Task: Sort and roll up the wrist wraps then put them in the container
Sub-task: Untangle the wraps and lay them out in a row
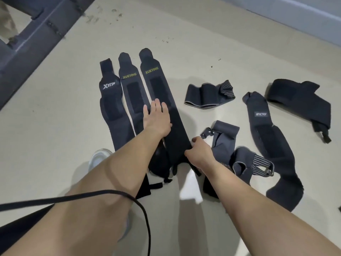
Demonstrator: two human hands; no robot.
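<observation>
Three long black wrist wraps lie side by side on the pale floor: an XTEP wrap (pixel 108 100), a XUEYING wrap (pixel 132 89) and a second XUEYING wrap (pixel 160 85) on the right. My left hand (pixel 156 119) lies flat, fingers spread, on the right XUEYING wrap. My right hand (pixel 198 152) pinches that wrap's near edge. Further right lie a folded wrap (pixel 208 94), a grey buckled wrap (pixel 224 137), a striped elastic wrap (pixel 252 163), a long wrap with a grey label (pixel 267 137) and a bunched black wrap (pixel 299 102). No container is in view.
A dark metal frame (pixel 35 32) crosses the top left corner. A grey wall base (pixel 295 17) runs along the top right. A black cable (pixel 110 194) loops over my left forearm. A white shoe (pixel 99 158) shows beside my left arm.
</observation>
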